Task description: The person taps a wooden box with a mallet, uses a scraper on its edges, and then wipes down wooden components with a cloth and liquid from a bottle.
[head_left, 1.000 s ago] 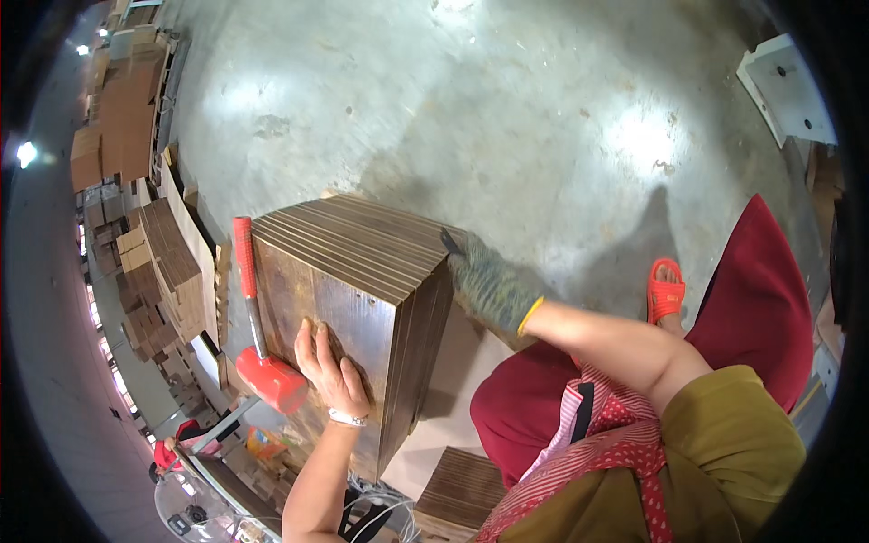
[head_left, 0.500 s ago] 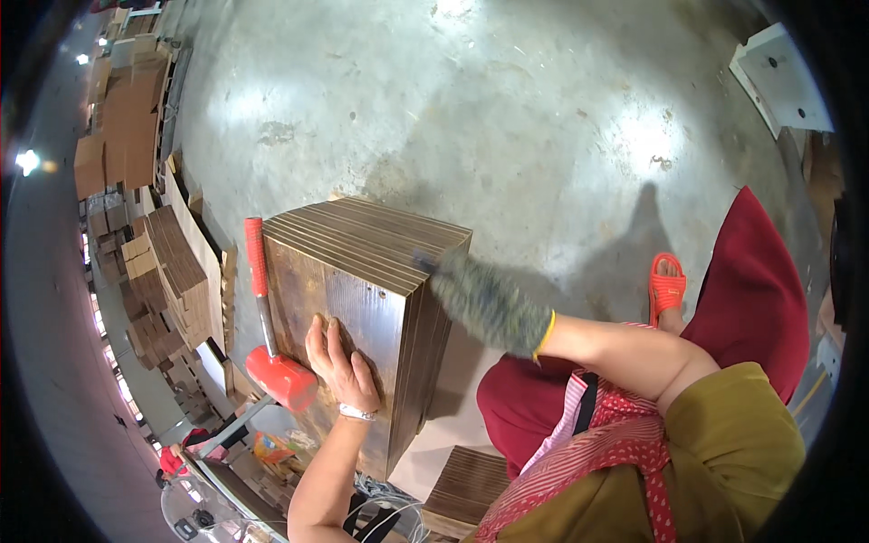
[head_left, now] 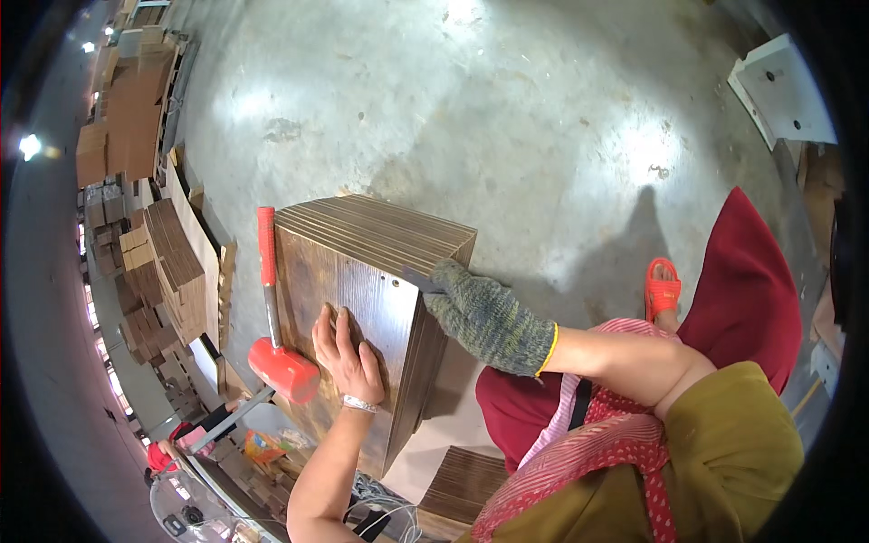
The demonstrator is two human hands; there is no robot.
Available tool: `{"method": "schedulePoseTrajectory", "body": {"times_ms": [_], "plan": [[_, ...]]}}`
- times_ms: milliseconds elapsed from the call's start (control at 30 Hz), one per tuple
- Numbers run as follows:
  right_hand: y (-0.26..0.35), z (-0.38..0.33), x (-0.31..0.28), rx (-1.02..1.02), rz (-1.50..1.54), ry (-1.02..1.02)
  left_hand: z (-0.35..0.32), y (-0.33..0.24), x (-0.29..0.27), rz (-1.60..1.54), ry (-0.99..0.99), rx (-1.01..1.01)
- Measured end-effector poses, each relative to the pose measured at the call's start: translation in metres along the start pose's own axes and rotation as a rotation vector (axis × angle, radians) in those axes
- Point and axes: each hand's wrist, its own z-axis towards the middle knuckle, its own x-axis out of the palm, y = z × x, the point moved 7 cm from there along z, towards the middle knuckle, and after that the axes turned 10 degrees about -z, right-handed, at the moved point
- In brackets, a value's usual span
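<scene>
My bare left hand (head_left: 348,360) lies with fingers spread on the top board of a stack of dark wood-grain panels (head_left: 339,276). A grey-green knitted glove with a yellow cuff covers my right hand (head_left: 484,312), which is closed at the stack's right corner. From its fingers sticks out a small dark flat tool (head_left: 418,279), resting at the board's edge near two small holes; its exact kind is not clear. Along the left side of the top board lies a rubber mallet (head_left: 285,369) with a red head and red grip.
A shorter stack of brown boards (head_left: 462,484) stands close by my lap. Cartons and boards (head_left: 172,258) are piled at the left, and a fan (head_left: 190,514) shows at lower left. A white panel with holes (head_left: 786,90) is at the far right, above the concrete floor (head_left: 543,118).
My right hand with the dark tool has shifted slightly down and left along the board's edge. The left hand stays on the top board. The whole view has shifted slightly.
</scene>
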Motion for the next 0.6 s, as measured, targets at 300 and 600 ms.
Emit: {"method": "schedulePoseTrajectory", "body": {"times_ms": [300,600], "plan": [[-0.002,-0.01,0.019,0.49,0.995,0.029,-0.003,0.001,0.0,-0.026,-0.002,0.004],[0.011,-0.01,-0.034,0.148,0.3,-0.353,0.0,0.003,0.0,-0.014,-0.01,0.004]]}}
